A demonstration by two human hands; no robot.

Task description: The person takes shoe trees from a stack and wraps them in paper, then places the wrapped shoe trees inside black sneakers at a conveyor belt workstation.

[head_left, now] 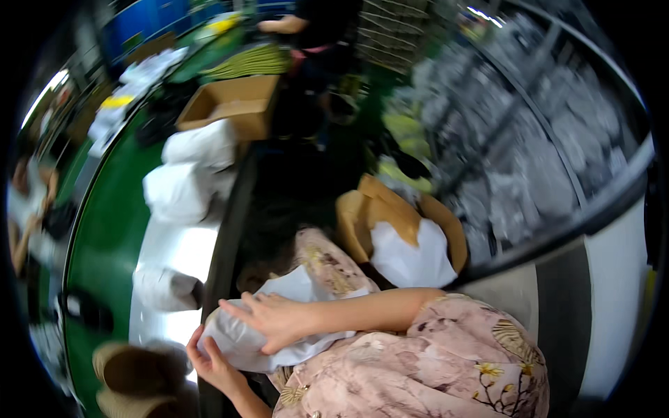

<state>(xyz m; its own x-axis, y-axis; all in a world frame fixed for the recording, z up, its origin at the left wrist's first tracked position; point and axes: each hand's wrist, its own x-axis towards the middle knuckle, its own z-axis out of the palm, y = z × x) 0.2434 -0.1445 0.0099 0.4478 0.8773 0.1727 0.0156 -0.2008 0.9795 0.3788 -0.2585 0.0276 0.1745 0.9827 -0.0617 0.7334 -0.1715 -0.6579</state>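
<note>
I hold a white plastic-wrapped bundle (244, 341) against my lap. My right hand (275, 319) lies flat on top of it, fingers spread and pressing down. My left hand (212, 366) cups the bundle from below at its lower left end. My sleeve and dress are pink with a flower print. The picture is blurred by motion.
A green conveyor belt (104, 237) runs along my left with white bundles (181, 188) on a white surface. An open cardboard box (230, 104) stands further back. Another open carton (408, 237) with a white bag stands on the floor to my right. Shelves of wrapped goods (529, 139) fill the right. Another person (313, 28) stands at the far end.
</note>
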